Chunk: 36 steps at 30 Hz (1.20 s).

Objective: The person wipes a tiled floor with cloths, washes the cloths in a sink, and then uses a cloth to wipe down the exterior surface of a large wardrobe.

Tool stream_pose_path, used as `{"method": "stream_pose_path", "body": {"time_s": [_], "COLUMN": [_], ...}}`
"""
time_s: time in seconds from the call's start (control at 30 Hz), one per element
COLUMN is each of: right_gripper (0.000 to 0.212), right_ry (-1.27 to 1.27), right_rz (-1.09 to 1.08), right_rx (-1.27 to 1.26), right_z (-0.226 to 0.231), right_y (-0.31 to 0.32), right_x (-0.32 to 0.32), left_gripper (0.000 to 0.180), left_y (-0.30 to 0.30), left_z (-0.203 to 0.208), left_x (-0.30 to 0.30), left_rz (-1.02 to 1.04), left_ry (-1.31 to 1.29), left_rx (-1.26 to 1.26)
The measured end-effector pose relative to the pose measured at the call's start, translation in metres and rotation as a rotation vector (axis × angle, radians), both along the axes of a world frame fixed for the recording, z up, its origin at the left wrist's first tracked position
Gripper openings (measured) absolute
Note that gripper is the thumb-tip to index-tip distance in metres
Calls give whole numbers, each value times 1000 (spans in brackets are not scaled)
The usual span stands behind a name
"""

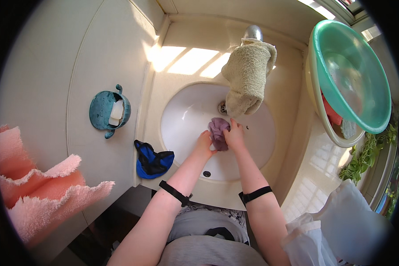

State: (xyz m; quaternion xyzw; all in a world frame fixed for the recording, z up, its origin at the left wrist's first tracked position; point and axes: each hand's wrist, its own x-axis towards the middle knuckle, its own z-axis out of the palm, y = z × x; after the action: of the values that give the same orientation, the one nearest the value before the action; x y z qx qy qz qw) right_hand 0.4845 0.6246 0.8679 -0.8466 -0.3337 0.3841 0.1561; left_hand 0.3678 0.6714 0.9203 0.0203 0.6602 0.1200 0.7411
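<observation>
Cloth (219,133), seeming soft, light, best held at opposite edges, is bunching over the basin (176,116); half-curled left hand (204,143) and right hand (235,135) are gripping it.

The cloth (219,133) is mauve, the sink bowl (181,128) white.

Home washroom, by the look of it. Oval white sink (181,128) set into a cream counter (166,91), metal drain (222,107), chrome faucet (253,32) with a pale green towel (248,66) draped over it. Teal soap dish (99,113) with white soap (116,111) on the left, fluffy pink towel (44,186) lower left. Right side: green plastic basin (374,91) leaning in a cream basin (315,99), household laundry type. Leafy plant (371,153) far right, next to probably a window (385,188); edge too distorted to confirm.
</observation>
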Motion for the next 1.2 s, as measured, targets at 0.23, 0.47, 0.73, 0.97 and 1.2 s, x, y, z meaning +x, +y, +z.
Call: {"method": "stream_pose_path", "body": {"time_s": [0.23,0.47,0.73,0.97,1.2], "right_gripper": [44,28,28,39,31], "right_ry": [597,809,994,782,355], "right_rz": [-305,-793,-949,-665,-317], "right_rx": [93,469,536,608,465], "right_z": [-34,29,31,15,41], "right_y": [8,32,37,30,34], "right_x": [-11,-14,18,11,17], "left_gripper": [33,33,31,26,33], "left_y": [3,10,28,37,30], "left_z": [-29,-59,-7,-13,-45], "left_x": [4,14,32,59,51], "left_rz": [26,152,-105,59,-82], "left_ry": [-157,-439,-118,-444,-388], "left_rx": [5,220,310,249,305]}}
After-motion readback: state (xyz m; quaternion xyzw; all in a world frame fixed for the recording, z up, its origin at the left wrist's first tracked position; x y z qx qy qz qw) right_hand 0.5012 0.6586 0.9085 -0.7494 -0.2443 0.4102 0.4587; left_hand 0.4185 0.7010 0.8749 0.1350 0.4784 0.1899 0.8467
